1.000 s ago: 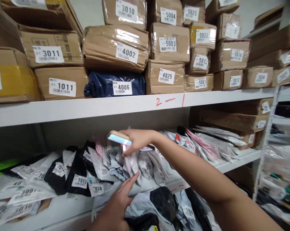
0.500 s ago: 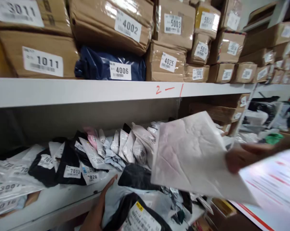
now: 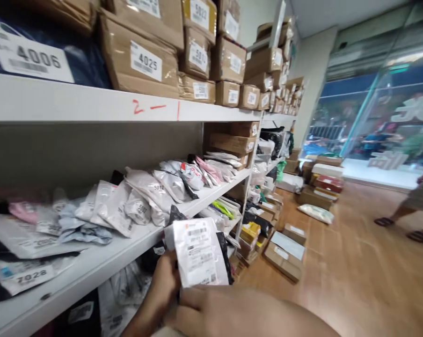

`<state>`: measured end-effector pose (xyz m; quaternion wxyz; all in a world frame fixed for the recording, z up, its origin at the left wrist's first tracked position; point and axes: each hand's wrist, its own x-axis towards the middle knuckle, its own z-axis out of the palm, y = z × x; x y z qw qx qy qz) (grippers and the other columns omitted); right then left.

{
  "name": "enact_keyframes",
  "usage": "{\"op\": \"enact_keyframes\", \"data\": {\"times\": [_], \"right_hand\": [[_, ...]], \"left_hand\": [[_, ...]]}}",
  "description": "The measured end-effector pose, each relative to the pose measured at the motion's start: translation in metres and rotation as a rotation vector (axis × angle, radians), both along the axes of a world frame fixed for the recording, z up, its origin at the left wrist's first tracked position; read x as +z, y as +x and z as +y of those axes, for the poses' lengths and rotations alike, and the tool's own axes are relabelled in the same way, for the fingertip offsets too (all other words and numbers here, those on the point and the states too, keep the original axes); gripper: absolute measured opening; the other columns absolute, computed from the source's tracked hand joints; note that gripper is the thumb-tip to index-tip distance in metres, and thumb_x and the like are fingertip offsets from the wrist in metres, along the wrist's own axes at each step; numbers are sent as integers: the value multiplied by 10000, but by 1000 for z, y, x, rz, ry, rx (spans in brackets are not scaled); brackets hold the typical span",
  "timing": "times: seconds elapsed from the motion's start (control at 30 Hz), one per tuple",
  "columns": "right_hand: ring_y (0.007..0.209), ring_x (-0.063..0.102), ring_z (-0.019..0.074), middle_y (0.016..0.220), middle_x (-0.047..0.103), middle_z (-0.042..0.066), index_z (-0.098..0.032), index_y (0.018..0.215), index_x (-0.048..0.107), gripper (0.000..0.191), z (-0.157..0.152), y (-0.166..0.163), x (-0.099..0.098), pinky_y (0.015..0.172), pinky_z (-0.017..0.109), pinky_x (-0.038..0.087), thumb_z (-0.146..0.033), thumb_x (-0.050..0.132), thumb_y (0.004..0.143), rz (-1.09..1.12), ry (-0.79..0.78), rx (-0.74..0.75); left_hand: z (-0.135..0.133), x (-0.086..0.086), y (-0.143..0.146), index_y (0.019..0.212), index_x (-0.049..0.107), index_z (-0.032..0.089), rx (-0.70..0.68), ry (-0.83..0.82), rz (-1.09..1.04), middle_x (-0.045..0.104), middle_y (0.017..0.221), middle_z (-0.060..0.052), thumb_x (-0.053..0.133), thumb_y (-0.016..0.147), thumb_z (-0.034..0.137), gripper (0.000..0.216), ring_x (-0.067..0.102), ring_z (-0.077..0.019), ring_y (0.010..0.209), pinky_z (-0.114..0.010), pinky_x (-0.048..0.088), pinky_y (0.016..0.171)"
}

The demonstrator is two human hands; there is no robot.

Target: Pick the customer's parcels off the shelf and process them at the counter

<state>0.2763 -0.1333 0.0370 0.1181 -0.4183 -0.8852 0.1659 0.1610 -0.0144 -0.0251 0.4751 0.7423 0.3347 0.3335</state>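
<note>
A white mailing bag [image 3: 199,252] with a printed barcode label faces me, low in the middle of the head view. My left hand [image 3: 166,276] is closed around the left side of a bundle of bags, with a black bag [image 3: 224,250] showing behind the white one. Across the white bag's lower edge lies my right hand [image 3: 225,311], its fingers bent and partly blurred; it hides the bottom of the bag. Beside both hands runs a white shelf [image 3: 183,208] with a row of labelled bags, among them a white one marked 5012 [image 3: 155,187].
Numbered cartons [image 3: 144,61] line the upper shelf. More bags [image 3: 127,285] fill the level below. Boxes [image 3: 285,255] lie on the wooden floor [image 3: 352,262] to the right. A person's legs [image 3: 408,215] show at the right edge, near a glass front.
My view has swung right along the shelf. The white mailing bag has come from the right to the bundle at my left hand, and its label side now shows.
</note>
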Motion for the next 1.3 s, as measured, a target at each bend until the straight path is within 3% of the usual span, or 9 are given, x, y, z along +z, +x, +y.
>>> {"op": "enact_keyframes", "data": {"times": [0.17,0.3,0.5,0.63,0.83,0.93,1.07,1.17,1.3], "right_hand": [[733,617,204,1030,633,130,-155,1211,487,449,17,18,-31,497,268,352,-312,504,791,-104,-72,20],[782,612,230,1051,617,144,-130,1219,461,611,-2,51,-38,543,266,381,-337,621,667,-75,-109,69],[773,585,210,1007,606,141,-100,1202,457,685,-32,93,-37,620,252,440,-344,684,604,8,-198,112],[865,573,225,1051,603,150,-106,1216,461,729,-45,112,-47,748,283,454,-339,722,576,132,-247,164],[890,586,207,1136,597,107,-195,1259,456,855,-82,139,-78,783,290,450,-312,801,486,761,-426,82],[779,629,191,952,677,70,-229,1280,384,920,-115,146,-103,675,285,471,-319,821,476,1348,-738,-93],[751,667,212,844,714,151,-83,998,608,631,-153,147,-125,675,287,482,-609,618,648,2016,-950,-500],[808,677,221,943,712,152,-82,1023,622,705,-167,150,-126,777,323,497,-685,533,668,2266,-1149,-719],[789,677,226,952,713,139,-100,1001,629,660,-180,153,-125,779,363,513,-670,524,686,2414,-1150,-844]], "left_hand": [[-22,-15,33,707,666,132,155,-285,-137,684,683,-65,687,532,381,305,602,-235,642,-312,478,544],[-31,-35,51,636,657,134,240,-295,-216,680,631,-49,696,471,330,259,613,-253,690,-330,494,642],[-63,-50,76,717,678,131,245,-323,-321,693,689,-62,425,693,516,461,628,-240,713,-328,506,652],[-87,-49,91,743,706,129,213,-220,-147,711,732,-45,673,572,443,358,633,-251,766,-285,508,664],[-112,-50,105,767,720,155,234,-163,0,722,777,-26,644,649,448,325,644,-221,762,-249,508,671],[-121,-55,107,781,717,161,291,-168,28,723,803,-29,655,645,459,334,651,-233,790,-267,511,702],[-130,-62,110,768,716,164,334,-164,66,723,771,-31,654,641,462,330,655,-245,755,-299,522,670],[-135,-67,112,752,717,180,328,-122,85,724,797,-22,656,650,447,292,651,-234,779,-294,519,704],[-139,-70,113,776,719,201,318,-122,111,724,827,-6,652,665,444,275,650,-218,814,-272,515,729]]}}
